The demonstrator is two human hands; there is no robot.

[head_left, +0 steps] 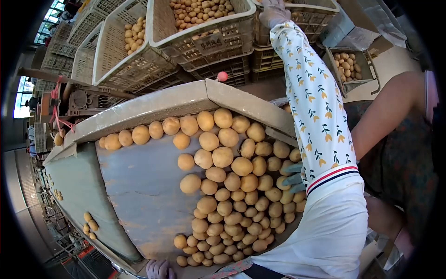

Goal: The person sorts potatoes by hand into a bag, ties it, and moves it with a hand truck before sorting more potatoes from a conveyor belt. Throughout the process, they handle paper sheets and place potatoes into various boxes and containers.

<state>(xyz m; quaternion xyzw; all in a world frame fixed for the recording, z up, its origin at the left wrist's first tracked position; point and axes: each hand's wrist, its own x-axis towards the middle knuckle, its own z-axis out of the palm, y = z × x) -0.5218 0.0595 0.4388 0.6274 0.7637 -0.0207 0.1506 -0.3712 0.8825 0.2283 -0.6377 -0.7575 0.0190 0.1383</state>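
Many round yellow-brown potatoes [223, 157] cover the right half of a grey sorting table [139, 195], with a row along its raised rim. My right arm, in a white sleeve with yellow flowers, reaches over the table to the crates. My gloved right hand [274, 15] is at the rim of a crate [302, 19]; its fingers look apart, with the tips cut off by the frame and no potato visible in them. My gloved left hand [160, 269] rests at the table's near edge, fingers laid out, partly out of frame.
Crates of potatoes [204, 44] stand stacked behind the rim. Another person's teal-gloved hand [293, 176] touches potatoes at the right, partly behind my sleeve. A few potatoes [90, 225] lie on a green belt [100, 195] at left. A potato bin [347, 69] stands upper right.
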